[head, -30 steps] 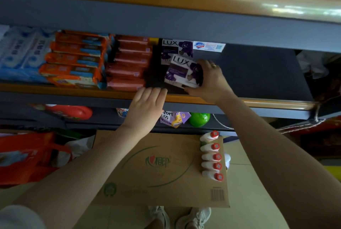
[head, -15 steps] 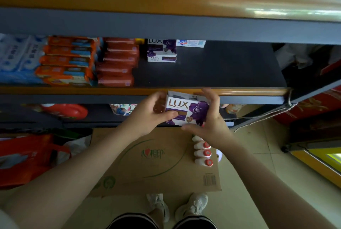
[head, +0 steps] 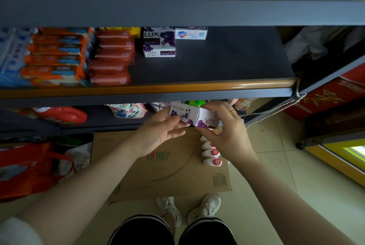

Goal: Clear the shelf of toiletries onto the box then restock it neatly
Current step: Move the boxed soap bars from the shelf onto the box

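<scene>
both hands hold a purple-and-white lux soap box [head: 194,116] in the air below the shelf [head: 217,63] edge, above the cardboard box [head: 167,169] on the floor. the right hand [head: 227,128] grips its right end; the left hand [head: 160,132] touches its left underside with loose fingers. white bottles with red caps [head: 211,154] lie in a row on the cardboard. on the shelf, two stacked lux boxes [head: 159,44] sit far back, orange packs [head: 57,59] left.

- Both forearms reach forward and angle inward, wrists nearly level.
- The left hand [head: 160,132] lies palm-up, fingers loosely extended, fingertips touching the soap box [head: 194,116].
- The right hand [head: 227,130] curls over that box, thumb beneath, fingers across its top.
</scene>
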`<action>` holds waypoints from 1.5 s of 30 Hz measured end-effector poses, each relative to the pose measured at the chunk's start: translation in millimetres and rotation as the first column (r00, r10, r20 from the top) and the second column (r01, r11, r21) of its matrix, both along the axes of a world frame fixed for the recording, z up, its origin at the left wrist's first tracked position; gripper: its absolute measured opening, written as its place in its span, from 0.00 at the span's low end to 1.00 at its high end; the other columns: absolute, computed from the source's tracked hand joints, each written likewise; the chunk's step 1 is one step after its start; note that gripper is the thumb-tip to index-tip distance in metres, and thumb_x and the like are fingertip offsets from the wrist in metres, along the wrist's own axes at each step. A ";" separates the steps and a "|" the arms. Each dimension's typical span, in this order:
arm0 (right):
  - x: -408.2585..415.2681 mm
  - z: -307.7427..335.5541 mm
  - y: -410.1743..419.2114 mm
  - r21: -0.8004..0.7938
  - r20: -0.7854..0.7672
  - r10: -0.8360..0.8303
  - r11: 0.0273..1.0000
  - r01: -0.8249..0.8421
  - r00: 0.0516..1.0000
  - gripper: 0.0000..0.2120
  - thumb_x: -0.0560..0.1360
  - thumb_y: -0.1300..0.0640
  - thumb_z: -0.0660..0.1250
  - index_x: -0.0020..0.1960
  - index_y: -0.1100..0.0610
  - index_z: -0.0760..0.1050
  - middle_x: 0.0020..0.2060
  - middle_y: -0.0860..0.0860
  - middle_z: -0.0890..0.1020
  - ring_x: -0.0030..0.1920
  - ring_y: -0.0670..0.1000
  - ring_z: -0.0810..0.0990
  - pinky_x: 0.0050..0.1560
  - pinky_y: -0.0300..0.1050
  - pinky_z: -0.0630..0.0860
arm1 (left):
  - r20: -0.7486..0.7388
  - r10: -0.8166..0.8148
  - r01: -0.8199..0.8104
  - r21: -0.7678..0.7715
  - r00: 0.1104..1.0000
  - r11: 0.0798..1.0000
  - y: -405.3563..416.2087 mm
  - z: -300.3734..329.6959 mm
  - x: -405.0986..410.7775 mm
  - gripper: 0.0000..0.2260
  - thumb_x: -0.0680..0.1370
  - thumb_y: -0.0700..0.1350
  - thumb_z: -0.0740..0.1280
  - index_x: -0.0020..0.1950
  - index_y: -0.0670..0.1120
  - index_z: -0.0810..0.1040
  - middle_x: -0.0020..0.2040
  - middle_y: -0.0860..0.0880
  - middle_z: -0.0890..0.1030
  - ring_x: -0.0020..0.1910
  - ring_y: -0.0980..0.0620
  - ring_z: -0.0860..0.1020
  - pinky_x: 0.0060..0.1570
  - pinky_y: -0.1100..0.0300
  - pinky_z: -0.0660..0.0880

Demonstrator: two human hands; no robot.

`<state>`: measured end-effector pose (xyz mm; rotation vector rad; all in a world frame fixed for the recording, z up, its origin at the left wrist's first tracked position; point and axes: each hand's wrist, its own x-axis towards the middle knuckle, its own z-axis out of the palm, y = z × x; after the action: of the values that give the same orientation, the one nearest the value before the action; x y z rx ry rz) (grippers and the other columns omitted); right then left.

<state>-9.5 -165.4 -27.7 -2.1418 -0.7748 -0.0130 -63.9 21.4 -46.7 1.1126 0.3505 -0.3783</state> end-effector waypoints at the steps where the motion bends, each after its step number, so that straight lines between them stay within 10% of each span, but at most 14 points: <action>1: -2.0 0.9 -0.1 -0.014 0.027 -0.022 1.000 0.023 0.999 0.21 0.71 0.47 0.65 0.57 0.59 0.74 0.53 0.54 0.78 0.53 0.54 0.77 0.46 0.42 0.79 | 0.002 0.003 -0.003 0.017 1.000 1.000 -4.6 0.0 0.9 0.15 0.72 0.46 0.64 0.58 0.50 0.74 0.56 0.48 0.80 0.57 0.49 0.77 0.59 0.53 0.74; 10: -9.3 -5.1 -4.0 -0.118 0.128 0.083 0.991 -0.068 0.988 0.19 0.71 0.44 0.65 0.59 0.50 0.68 0.54 0.50 0.76 0.54 0.52 0.73 0.37 0.52 0.79 | -0.245 0.117 -0.186 -0.279 0.962 0.942 -22.1 -0.1 10.1 0.31 0.73 0.57 0.63 0.68 0.38 0.67 0.60 0.38 0.74 0.58 0.44 0.74 0.53 0.55 0.77; 16: -8.6 -18.9 -12.6 -0.110 -0.210 0.026 0.993 -0.050 0.977 0.27 0.71 0.52 0.69 0.67 0.50 0.64 0.64 0.50 0.68 0.61 0.44 0.69 0.56 0.39 0.76 | -0.144 0.287 -0.297 -0.051 0.947 0.954 -16.5 6.0 11.2 0.04 0.76 0.37 0.63 0.51 0.42 0.73 0.48 0.43 0.79 0.44 0.49 0.80 0.44 0.57 0.80; 19: -3.8 -17.2 -12.5 -0.006 -0.626 0.044 0.998 -0.062 0.778 0.32 0.71 0.62 0.71 0.70 0.53 0.59 0.59 0.47 0.74 0.56 0.44 0.75 0.50 0.33 0.77 | 0.058 0.185 -0.193 0.213 0.981 0.958 -14.1 12.0 7.0 0.11 0.73 0.36 0.67 0.53 0.47 0.74 0.49 0.48 0.80 0.47 0.52 0.81 0.46 0.58 0.79; 21: -1.8 -16.7 -13.0 0.194 -0.862 0.142 0.979 0.058 0.487 0.30 0.68 0.71 0.69 0.66 0.56 0.64 0.50 0.49 0.79 0.49 0.46 0.81 0.39 0.32 0.77 | 0.148 0.093 -0.137 0.317 0.985 0.938 -15.3 15.6 3.8 0.15 0.72 0.34 0.69 0.54 0.50 0.75 0.50 0.50 0.80 0.49 0.55 0.80 0.47 0.59 0.79; 23: -2.0 -18.7 -14.6 0.377 -0.921 0.335 0.895 0.239 0.199 0.28 0.63 0.72 0.61 0.63 0.62 0.66 0.43 0.53 0.81 0.40 0.46 0.83 0.35 0.35 0.77 | 0.176 0.083 -0.134 0.302 0.981 0.944 -15.9 14.9 2.5 0.18 0.72 0.33 0.68 0.56 0.51 0.73 0.52 0.51 0.79 0.50 0.57 0.80 0.48 0.59 0.78; 25: -2.8 -23.5 -16.1 0.447 -0.895 0.433 0.858 0.254 0.112 0.28 0.64 0.72 0.59 0.64 0.64 0.65 0.45 0.54 0.82 0.44 0.48 0.82 0.41 0.38 0.78 | 0.173 0.076 -0.121 0.266 0.982 0.956 -11.3 9.3 1.3 0.21 0.72 0.33 0.69 0.57 0.54 0.73 0.54 0.53 0.79 0.52 0.57 0.79 0.49 0.59 0.77; 27: -5.4 -30.3 -13.8 0.410 -0.906 0.377 0.892 0.188 0.192 0.25 0.67 0.71 0.63 0.64 0.63 0.66 0.49 0.56 0.80 0.43 0.47 0.81 0.42 0.36 0.77 | 0.197 -0.018 -0.055 0.363 0.980 0.930 -2.3 2.0 -1.3 0.24 0.70 0.35 0.72 0.57 0.60 0.73 0.57 0.57 0.78 0.56 0.57 0.78 0.53 0.58 0.76; 29: -4.6 -36.4 -10.6 0.220 -0.876 0.139 0.967 0.127 0.462 0.21 0.69 0.71 0.68 0.59 0.58 0.70 0.47 0.53 0.79 0.40 0.44 0.80 0.38 0.33 0.74 | 0.228 -0.166 0.004 0.576 0.959 0.817 6.0 -3.3 -3.4 0.25 0.69 0.39 0.74 0.56 0.66 0.73 0.56 0.63 0.77 0.57 0.62 0.75 0.56 0.64 0.72; 33: -6.5 -44.2 -7.5 -0.064 -0.460 -0.121 0.993 0.103 0.880 0.19 0.69 0.69 0.68 0.54 0.51 0.71 0.48 0.47 0.79 0.48 0.49 0.78 0.46 0.34 0.74 | 0.246 -0.249 0.016 0.679 0.937 0.734 11.6 -16.7 -7.0 0.26 0.69 0.39 0.74 0.58 0.62 0.71 0.60 0.62 0.72 0.59 0.62 0.73 0.61 0.63 0.71; 38: -15.0 -53.3 -8.5 -0.105 -0.147 -0.041 0.994 0.025 0.988 0.24 0.65 0.69 0.61 0.57 0.51 0.68 0.59 0.52 0.75 0.57 0.55 0.75 0.52 0.50 0.76 | 0.020 -0.190 0.169 0.379 0.982 0.910 8.5 -30.6 -17.3 0.38 0.55 0.64 0.77 0.62 0.64 0.67 0.62 0.60 0.74 0.60 0.57 0.75 0.59 0.58 0.73; 45: -16.2 -90.7 -8.6 -0.304 -0.270 0.048 0.943 -0.133 0.962 0.21 0.68 0.52 0.69 0.58 0.55 0.70 0.57 0.55 0.76 0.55 0.53 0.73 0.51 0.44 0.71 | -0.113 -0.123 0.164 0.523 0.986 0.836 6.2 -78.5 -19.5 0.26 0.66 0.42 0.77 0.56 0.59 0.69 0.51 0.59 0.78 0.50 0.57 0.78 0.50 0.64 0.75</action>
<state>-25.6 -173.9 -118.4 -2.3449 -0.7590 0.4636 -83.5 27.6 -125.1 1.6823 0.4558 -0.4725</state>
